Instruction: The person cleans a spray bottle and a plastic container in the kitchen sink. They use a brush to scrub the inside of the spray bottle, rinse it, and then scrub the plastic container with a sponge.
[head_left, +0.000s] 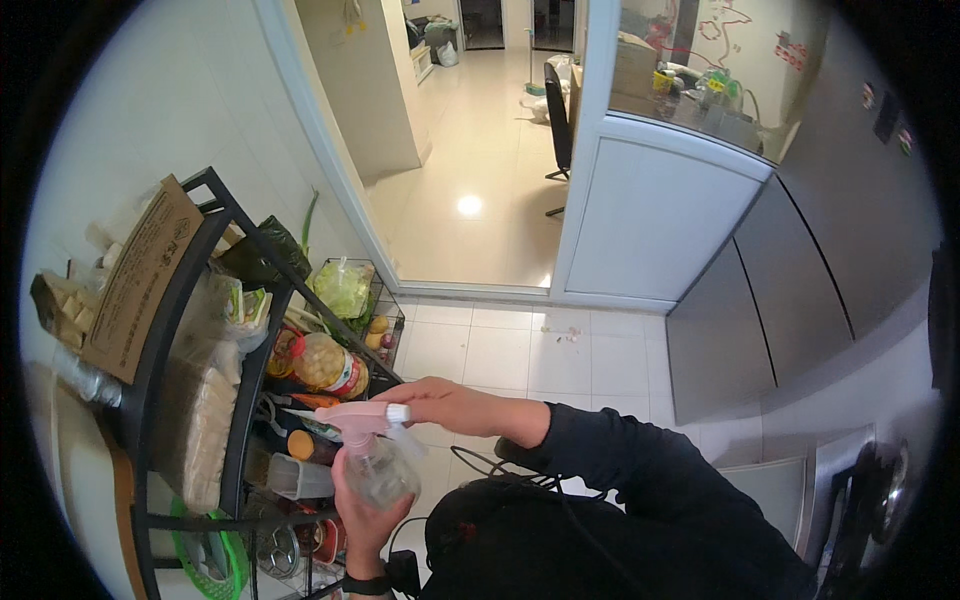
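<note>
A spray bottle with a clear body [385, 475], a pink trigger head [355, 415] and a white nozzle is held upright in front of me, beside the shelf. My left hand [365, 515] is wrapped around the lower part of the clear body. At the top, my right hand [440, 404] reaches in from the right, with its fingers closed at the pink head, just behind the white nozzle. Its fingertips are partly hidden by the head. A dark band circles my left wrist.
A black shelf rack [235, 425] on the left carries a cardboard box [140, 280], a jar with a red label [325, 362], a green basket [215, 560] and bagged vegetables [342, 287]. A doorway opens ahead; a grey fridge [770, 290] stands right. Black cables [510, 468] hang at my chest.
</note>
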